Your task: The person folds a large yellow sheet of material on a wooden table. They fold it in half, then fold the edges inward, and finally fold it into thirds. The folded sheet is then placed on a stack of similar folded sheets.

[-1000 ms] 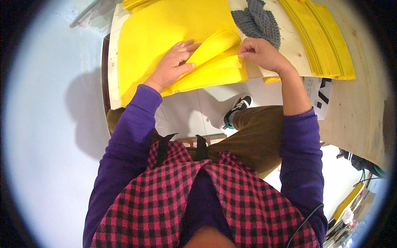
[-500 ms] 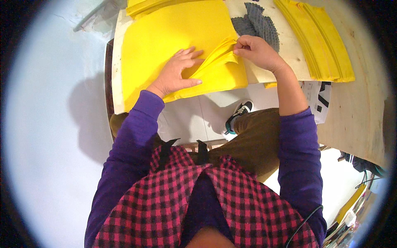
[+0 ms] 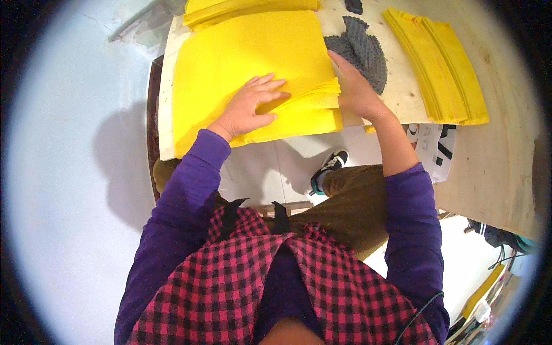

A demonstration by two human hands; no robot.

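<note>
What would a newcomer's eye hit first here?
The bright yellow fabric sheets on the wooden table, with the left hand spread over them and the right hand at their right edge. Next, the red checked garment at lower middle, then the crumpled grey cloth beyond the right hand.

Pile (image 3: 247, 63) on table (image 3: 405, 92), at near edge; second pile (image 3: 230, 7) behind it. Cloth (image 3: 368, 57) right of first — bundles (image 3: 440, 66) farther right. Left hand (image 3: 247, 109) on first pile; right hand (image 3: 356, 92) at its right side (cloth just beyond).

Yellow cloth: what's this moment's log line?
left hand: on yellow cloth | right hand: at cloth's right edge | grey cloth: near right hand
</note>
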